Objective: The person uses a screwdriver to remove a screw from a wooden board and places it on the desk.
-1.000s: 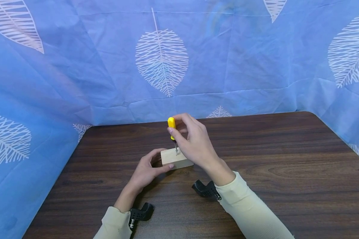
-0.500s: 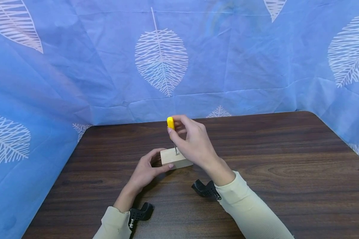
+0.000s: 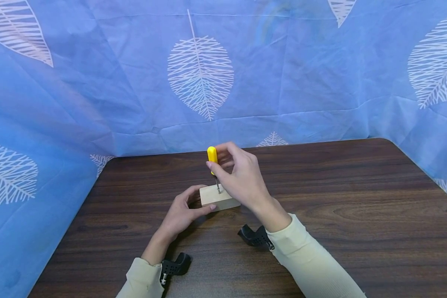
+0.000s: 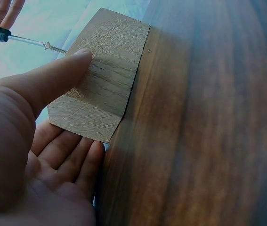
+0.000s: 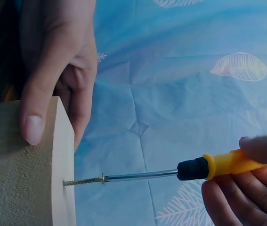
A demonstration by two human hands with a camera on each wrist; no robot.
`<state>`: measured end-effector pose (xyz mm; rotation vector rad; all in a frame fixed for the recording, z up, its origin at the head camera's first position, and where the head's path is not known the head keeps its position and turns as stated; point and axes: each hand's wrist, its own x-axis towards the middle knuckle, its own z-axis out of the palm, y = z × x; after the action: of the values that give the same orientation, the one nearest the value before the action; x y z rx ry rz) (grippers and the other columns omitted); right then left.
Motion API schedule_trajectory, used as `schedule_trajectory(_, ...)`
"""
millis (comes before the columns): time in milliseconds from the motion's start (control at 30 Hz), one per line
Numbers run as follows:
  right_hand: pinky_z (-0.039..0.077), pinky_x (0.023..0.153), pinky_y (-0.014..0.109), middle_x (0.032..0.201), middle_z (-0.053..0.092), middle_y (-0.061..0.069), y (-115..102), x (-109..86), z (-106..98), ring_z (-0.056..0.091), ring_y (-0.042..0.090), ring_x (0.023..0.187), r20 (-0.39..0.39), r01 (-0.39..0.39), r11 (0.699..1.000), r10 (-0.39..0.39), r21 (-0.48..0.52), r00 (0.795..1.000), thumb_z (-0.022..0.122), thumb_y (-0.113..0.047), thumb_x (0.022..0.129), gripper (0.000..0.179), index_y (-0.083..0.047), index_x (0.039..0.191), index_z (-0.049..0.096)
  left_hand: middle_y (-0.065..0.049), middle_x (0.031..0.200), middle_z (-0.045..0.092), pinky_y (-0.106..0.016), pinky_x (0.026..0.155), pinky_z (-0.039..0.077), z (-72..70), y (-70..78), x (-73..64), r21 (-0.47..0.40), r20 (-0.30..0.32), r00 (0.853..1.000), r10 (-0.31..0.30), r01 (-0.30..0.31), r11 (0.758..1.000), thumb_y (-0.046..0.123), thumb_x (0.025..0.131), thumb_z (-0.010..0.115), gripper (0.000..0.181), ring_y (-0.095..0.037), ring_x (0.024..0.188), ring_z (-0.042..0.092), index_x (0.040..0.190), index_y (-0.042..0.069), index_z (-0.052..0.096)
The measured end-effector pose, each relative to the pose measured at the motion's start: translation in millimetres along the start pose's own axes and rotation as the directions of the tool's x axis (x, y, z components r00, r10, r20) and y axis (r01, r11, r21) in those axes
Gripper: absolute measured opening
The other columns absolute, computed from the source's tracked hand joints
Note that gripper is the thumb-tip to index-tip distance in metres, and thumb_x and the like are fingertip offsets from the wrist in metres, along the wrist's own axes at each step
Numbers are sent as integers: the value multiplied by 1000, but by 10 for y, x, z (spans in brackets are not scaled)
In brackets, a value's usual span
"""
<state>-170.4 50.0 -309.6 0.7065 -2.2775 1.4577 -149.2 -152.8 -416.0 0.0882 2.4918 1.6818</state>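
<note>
A pale wooden block [image 3: 213, 196] lies on the table, and my left hand [image 3: 182, 213] grips its left end, thumb on the near face and fingers behind. From its top face stands a screw [image 5: 84, 181], only its lower tip sunk in the wood and much of the thread showing. My right hand [image 3: 242, 174] holds a screwdriver [image 3: 212, 155] by its yellow handle, between thumb and fingers. The screwdriver's metal shaft [image 5: 140, 176] lines up with the screw, its tip at the screw head. In the left wrist view, the thumb [image 4: 60, 80] presses the block's side.
The dark wood-grain table [image 3: 339, 198] spreads around the block. A blue cloth with white leaf prints [image 3: 134, 74] hangs behind and at both sides. Black wrist mounts [image 3: 176, 264] jut from both sleeves, close over the tabletop.
The yellow handle has tipped slightly left, and the right thumb and fingers have shifted a little on it. The block and left hand stay in place.
</note>
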Motion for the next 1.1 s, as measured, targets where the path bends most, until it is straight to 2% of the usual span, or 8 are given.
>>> schedule_trajectory(167,62,90,31,108,77,7,-16,-3,-9,75,18,96,26,-57,998,57,29,998,76,-9,98,27,-6,124,70,-2,138,72,-50,105,48,-4,-2,-3,12,-5,1000,4,-4,1000,31,93,88,55,-24,122,64,143,29,66)
schedule_trajectory(333,61,87,33,104,75,4,-20,-22,-2,71,16,91,9,-85,996,85,29,996,71,-9,94,25,-8,118,68,-2,138,72,-52,107,47,-1,-5,-1,14,-8,1000,3,-3,1000,30,93,88,54,-24,124,64,143,29,66)
schedule_trajectory(600,61,84,33,101,74,4,-25,-29,18,71,15,87,-7,-81,997,81,3,997,72,-17,102,17,-9,117,68,-3,138,72,-51,105,48,3,1,-2,20,-12,1000,5,-5,1000,29,93,87,54,-24,123,64,143,28,66)
schedule_trajectory(900,63,91,35,113,81,7,-19,-32,17,78,19,99,26,-60,998,59,36,998,68,-16,107,23,-7,127,63,-4,136,72,-47,101,50,8,-2,-11,22,-11,1000,11,-11,1000,29,94,87,54,-24,120,65,143,27,66)
schedule_trajectory(1100,61,92,33,113,75,3,4,-25,1,72,16,102,9,-33,999,33,17,999,70,-16,105,19,-11,123,68,-4,136,72,-48,103,49,14,-4,-10,22,-15,1000,11,-10,1000,29,93,87,54,-24,121,65,143,27,66)
